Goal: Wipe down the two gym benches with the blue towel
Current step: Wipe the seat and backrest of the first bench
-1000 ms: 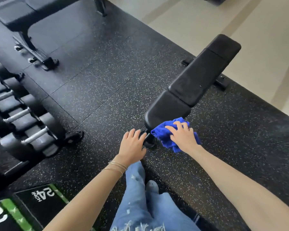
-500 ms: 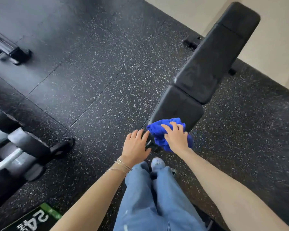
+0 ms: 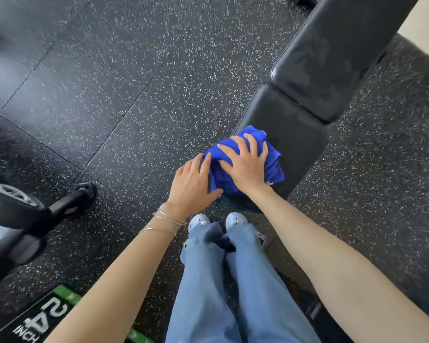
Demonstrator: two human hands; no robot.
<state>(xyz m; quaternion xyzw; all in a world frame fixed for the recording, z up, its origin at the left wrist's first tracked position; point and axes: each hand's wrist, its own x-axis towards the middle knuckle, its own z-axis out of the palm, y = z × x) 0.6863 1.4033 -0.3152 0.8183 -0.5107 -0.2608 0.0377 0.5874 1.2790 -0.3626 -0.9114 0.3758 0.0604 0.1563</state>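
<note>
Black padded vinyl bench [image 3: 315, 78]: runs lengthwise beyond your right hand [image 3: 245, 164], spread flat on crumpled blue towel [image 3: 273, 167] (left hand [image 3: 193, 186] open, touching its edge).

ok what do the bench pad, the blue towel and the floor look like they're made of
Bench pad: likely black vinyl or faux leather, smooth with a faint sheen and a seamed edge. Blue towel: soft fuzzy cloth, probably microfibre, bunched in folds. Floor: looks like rubber gym tiles, matte black with pale flecks and visible joints.

A bright blue towel [image 3: 248, 167] lies under the fingers [image 3: 245, 147] on a black padded bench [image 3: 307, 95]; beyond them, black floor [image 3: 134, 82] flecked white; below them, light blue jeans [image 3: 221, 280] and a green-edged black sign [image 3: 42, 320].
</note>
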